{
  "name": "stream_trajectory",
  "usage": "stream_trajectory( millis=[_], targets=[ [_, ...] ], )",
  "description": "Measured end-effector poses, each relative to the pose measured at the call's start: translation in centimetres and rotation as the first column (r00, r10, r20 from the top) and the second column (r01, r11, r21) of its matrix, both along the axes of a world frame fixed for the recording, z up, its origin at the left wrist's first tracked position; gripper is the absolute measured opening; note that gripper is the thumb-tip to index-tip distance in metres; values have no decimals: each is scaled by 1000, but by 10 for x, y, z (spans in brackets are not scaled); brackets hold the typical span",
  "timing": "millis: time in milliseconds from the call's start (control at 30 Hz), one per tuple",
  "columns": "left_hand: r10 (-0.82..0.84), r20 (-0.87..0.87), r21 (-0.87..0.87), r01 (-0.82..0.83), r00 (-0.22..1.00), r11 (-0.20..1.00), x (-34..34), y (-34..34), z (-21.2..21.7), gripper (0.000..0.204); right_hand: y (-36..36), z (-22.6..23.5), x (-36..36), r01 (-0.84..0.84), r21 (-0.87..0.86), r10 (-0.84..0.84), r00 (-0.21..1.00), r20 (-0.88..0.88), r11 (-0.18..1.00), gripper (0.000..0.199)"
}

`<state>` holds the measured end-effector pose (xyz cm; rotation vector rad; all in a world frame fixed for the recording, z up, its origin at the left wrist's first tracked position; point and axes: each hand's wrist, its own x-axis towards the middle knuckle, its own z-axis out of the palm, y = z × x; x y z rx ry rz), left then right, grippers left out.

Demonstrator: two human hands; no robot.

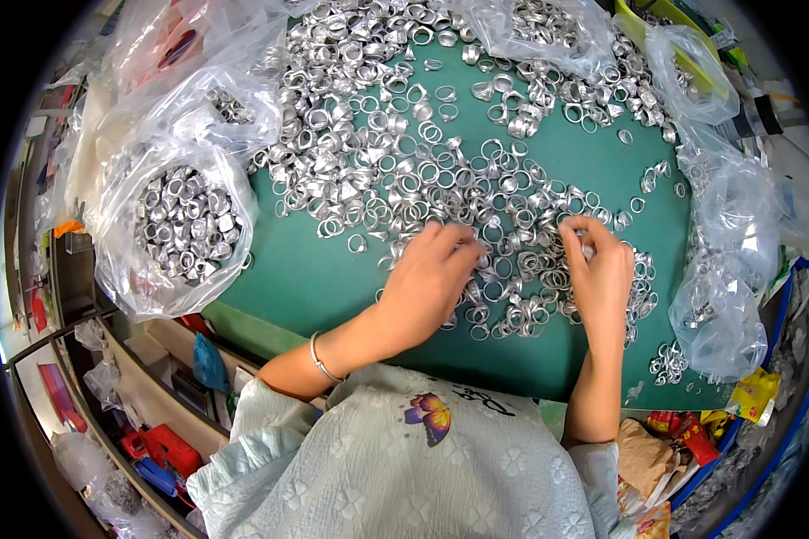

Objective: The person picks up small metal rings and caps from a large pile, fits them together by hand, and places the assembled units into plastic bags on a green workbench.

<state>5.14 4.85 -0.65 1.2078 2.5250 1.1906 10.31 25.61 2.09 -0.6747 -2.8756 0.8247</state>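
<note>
Silver-coloured metal rings (413, 187) lie in a broad loose spread over the green tabletop (283, 274). My left hand (430, 277) is closed low over the middle of the spread, its fingers bent and slightly blurred. Whatever its fingertips hold is hidden. To the right, my right hand (600, 265) has thumb and fingers curled together, with a bit of silver ring showing between them. Between both hands lies a denser patch of rings (526, 292). A bracelet (317, 357) circles my left wrist.
A clear plastic bag (112, 235) full of rings stands open at the left. More clear bags (733, 260) line the right edge, and a yellow-green basket (688, 58) sits at the far right. Below the left table edge is an open drawer (144, 391) with mixed items.
</note>
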Motion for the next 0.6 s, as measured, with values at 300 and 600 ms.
stream_trajectory(
  millis=[300, 600],
  targets=[
    [96, -61, -61, -100, 993, 993, -31, 26, 1, 31, -4, -19, -35, -94, 174, 103, 994, -42, 980, 18],
    [-29, 349, 197, -43, 937, 980, -28, 38, 14, 41, 15, -11, -6, 124, -986, -197, 975, 100, 114, 15]
  ],
)
